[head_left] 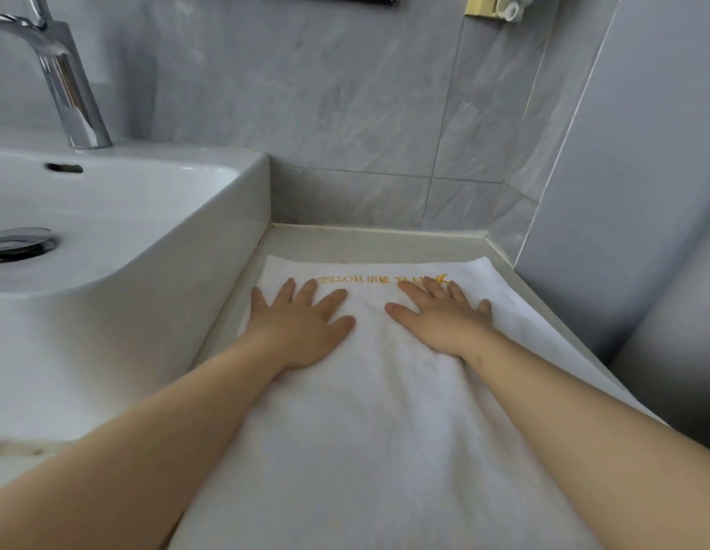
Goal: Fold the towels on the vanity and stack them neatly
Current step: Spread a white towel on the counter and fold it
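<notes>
A white towel (pixel 369 422) with yellow hotel lettering near its far edge lies flat along the vanity counter (pixel 369 242), running from the wall side toward me. My left hand (pixel 302 323) presses flat on the towel's far left part, fingers spread. My right hand (pixel 440 311) lies flat on the far right part, fingers straight and covering the end of the lettering. Both palms are down and neither hand grips the cloth. Only this one towel is visible.
A white basin (pixel 119 240) with a chrome tap (pixel 66 85) and drain stands directly left of the towel. Grey tiled wall rises behind the counter, and a grey panel (pixel 623 192) closes the right side.
</notes>
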Tool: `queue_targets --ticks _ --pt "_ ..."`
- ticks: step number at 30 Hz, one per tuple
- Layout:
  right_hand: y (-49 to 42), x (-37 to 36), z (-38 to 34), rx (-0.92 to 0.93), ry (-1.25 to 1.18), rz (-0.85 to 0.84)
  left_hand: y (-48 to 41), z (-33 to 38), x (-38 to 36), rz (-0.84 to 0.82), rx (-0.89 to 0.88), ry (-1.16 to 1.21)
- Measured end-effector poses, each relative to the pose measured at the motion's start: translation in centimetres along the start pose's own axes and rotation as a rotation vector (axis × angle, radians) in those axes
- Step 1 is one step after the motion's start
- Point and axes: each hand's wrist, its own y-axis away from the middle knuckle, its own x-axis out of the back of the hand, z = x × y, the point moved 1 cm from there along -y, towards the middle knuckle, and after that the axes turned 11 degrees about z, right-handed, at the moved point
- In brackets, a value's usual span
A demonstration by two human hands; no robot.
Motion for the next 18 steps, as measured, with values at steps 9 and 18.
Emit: queue_targets --ticks 9,18 --pt "2.0 0.9 0.0 0.072 -0.055 0.043 -1.4 -0.5 1.1 0.002 -0.042 -0.025" --pt "13.6 1.2 -0.5 0.214 -0.019 0.0 10.1 4.7 1.0 0.031 -0.183 0.1"
